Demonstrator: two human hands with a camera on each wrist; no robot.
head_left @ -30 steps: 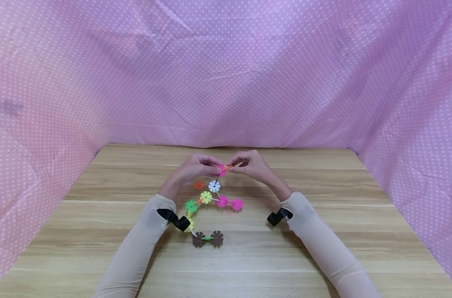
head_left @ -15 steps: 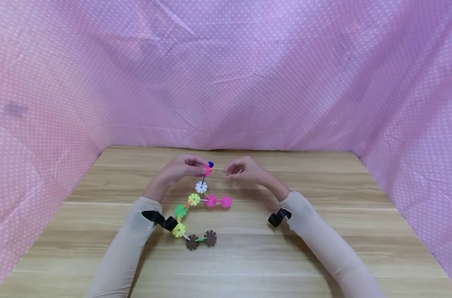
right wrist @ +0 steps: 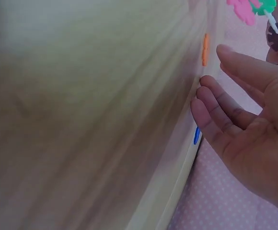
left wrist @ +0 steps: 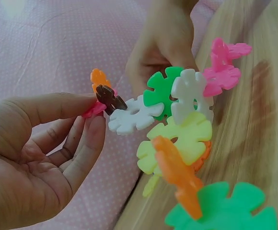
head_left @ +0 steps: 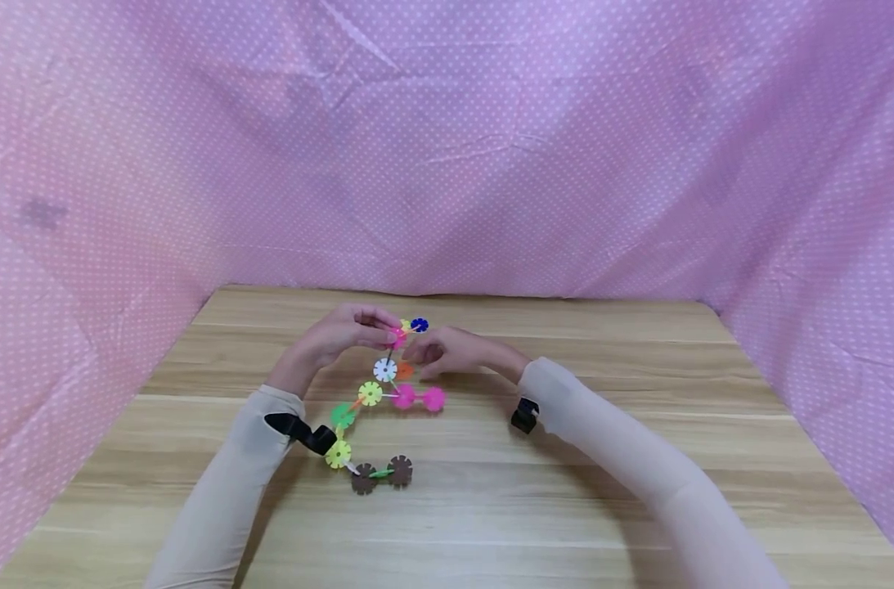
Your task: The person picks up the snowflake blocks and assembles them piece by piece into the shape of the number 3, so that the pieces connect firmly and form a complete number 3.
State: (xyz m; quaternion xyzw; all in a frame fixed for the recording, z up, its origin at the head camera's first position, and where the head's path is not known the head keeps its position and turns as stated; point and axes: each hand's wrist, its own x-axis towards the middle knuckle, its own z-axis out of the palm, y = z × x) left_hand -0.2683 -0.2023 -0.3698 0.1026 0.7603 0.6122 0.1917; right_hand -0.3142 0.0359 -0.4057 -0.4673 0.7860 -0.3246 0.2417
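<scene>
My left hand [head_left: 354, 331] pinches a pink notched snowflake disc [left wrist: 97, 109] at the upper end of a linked chain. An orange disc [left wrist: 100, 79] is slotted onto that pink one, and a brown disc [left wrist: 111, 99] joins it to a white disc [head_left: 385, 370]. The chain runs on through a yellow disc [head_left: 370, 393] and green disc [head_left: 343, 415] to two brown ones, with a pink side branch [head_left: 433, 399]. My right hand [head_left: 450, 350] holds nothing, its fingers loosely bent beside a loose orange disc [right wrist: 205, 49] lying on the table.
A blue disc [right wrist: 196, 135] lies flat on the wooden table [head_left: 564, 491], just beyond the right fingers. Pink dotted cloth [head_left: 447, 164] rises behind the table and on both sides.
My right hand has let go of the orange disc at the pink one, drawn back, then come over beside the loose orange disc. The left hand and chain have shifted left, exposing the blue disc.
</scene>
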